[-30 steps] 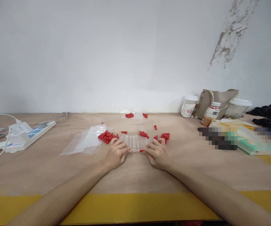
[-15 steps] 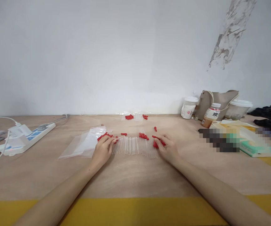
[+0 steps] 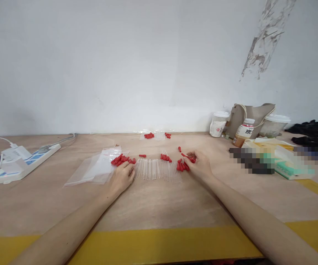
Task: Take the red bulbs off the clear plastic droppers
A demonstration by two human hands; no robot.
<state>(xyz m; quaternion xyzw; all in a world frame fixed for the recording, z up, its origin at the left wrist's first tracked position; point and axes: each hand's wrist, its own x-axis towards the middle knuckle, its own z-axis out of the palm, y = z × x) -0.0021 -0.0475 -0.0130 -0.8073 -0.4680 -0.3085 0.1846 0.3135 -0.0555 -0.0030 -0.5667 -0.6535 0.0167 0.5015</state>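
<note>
My left hand [image 3: 122,176] rests at the left end of a row of thin clear dropper tubes [image 3: 153,170], fingertips pinched on the end of one tube. Just beyond that hand lies a pile of red rubber bulbs [image 3: 118,159], and a single red bulb [image 3: 142,155] lies behind the row. My right hand [image 3: 200,164] holds a red rubber bulb [image 3: 184,156] between thumb and fingers, its narrow end pointing left. Several red bulbs [image 3: 181,166] lie below those fingers. Another group of tubes with red bulbs on their ends [image 3: 166,158] lies behind the row.
Clear plastic bags [image 3: 92,169] lie to the left, with a white power strip [image 3: 37,162] farther out. By the wall is a bag holding bulbs and tubes [image 3: 159,136]. Cups [image 3: 219,125], a drink bottle [image 3: 244,133] and a green-white box [image 3: 294,167] stand right.
My left hand has lowered the tube that stuck out from its fingers toward the row. My right hand has lifted off the bulb pile with one bulb. The view has shifted slightly.
</note>
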